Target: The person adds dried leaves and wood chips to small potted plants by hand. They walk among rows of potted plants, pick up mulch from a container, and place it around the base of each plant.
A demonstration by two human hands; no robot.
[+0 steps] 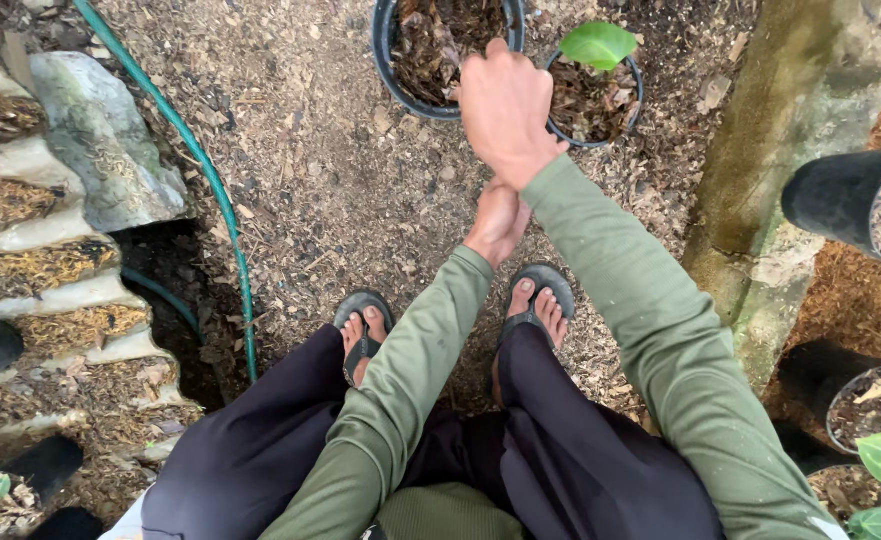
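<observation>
The right hand covers part of the small pot's near rim, its fingers out of sight. Left of that pot, the large pot is cut off by the top edge. The left hand's fingers hide beneath the right wrist.

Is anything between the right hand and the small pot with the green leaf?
Nothing visible. The right hand is already at the rim of the small black pot, between it and the larger pot. The left hand hangs lower, apart from both.
</observation>
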